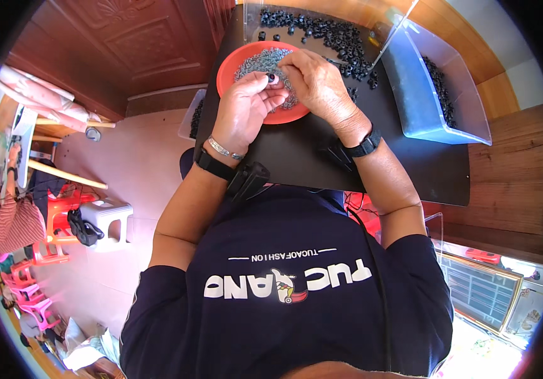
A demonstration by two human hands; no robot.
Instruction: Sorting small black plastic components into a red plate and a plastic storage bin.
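The wearer's two hands point(312, 79) and one red bowl point(293, 115) are showing; black pieces point(342, 39) and silvery bits point(260, 62) are defying counting.

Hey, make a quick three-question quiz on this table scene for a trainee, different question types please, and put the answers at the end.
1. Which hand holds the small black part?

2. True or false: the orange-red bowl contains only black pieces.

3. Where does the blue-tinted translucent bin stand?
A) left of the bowl
B) right of the bowl
C) inside the bowl

Key:
1. The left hand.
2. False; it holds small silvery-grey pieces.
3. B
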